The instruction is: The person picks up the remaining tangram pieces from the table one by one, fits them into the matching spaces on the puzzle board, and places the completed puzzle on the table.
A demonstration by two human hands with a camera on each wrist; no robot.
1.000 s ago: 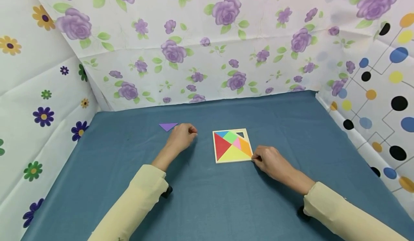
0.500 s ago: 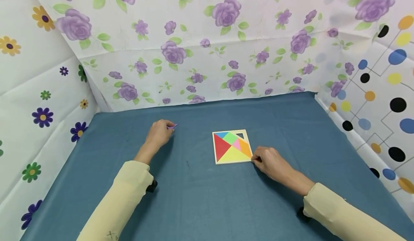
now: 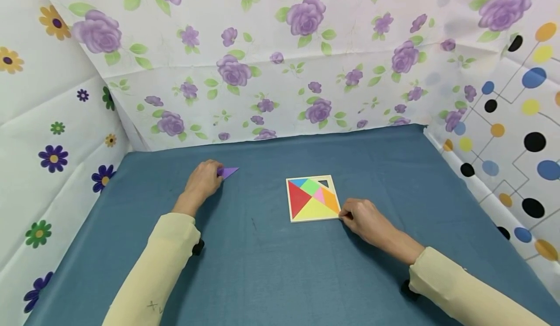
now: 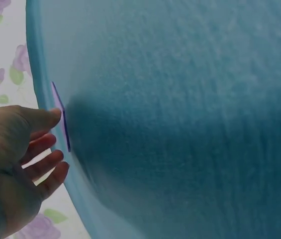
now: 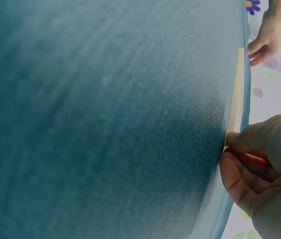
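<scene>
My left hand (image 3: 203,179) pinches a flat purple triangle (image 3: 228,172) by one end, left of the board; in the left wrist view the thumb lies on the triangle (image 4: 65,132) and the other fingers are loosely bent. A square wooden tangram board (image 3: 329,178) lies flat, holding red, yellow, blue, green, pink and orange pieces. Its top right corner has a dark triangular gap (image 3: 323,183). With thumb and fingertips my right hand (image 3: 366,220) pinches the board's near right corner. The right wrist view shows the board's pale edge (image 5: 237,94) beside the thumb.
A blue cloth (image 3: 262,267) covers the table. Behind it hangs a white sheet with purple roses (image 3: 271,39). Flowered fabric (image 3: 26,122) stands at the left and dotted fabric (image 3: 525,170) at the right.
My left hand has moved left to the purple triangle, which lay on the cloth, and taken hold of it. The triangle has turned. My right hand stays at the board's corner.
</scene>
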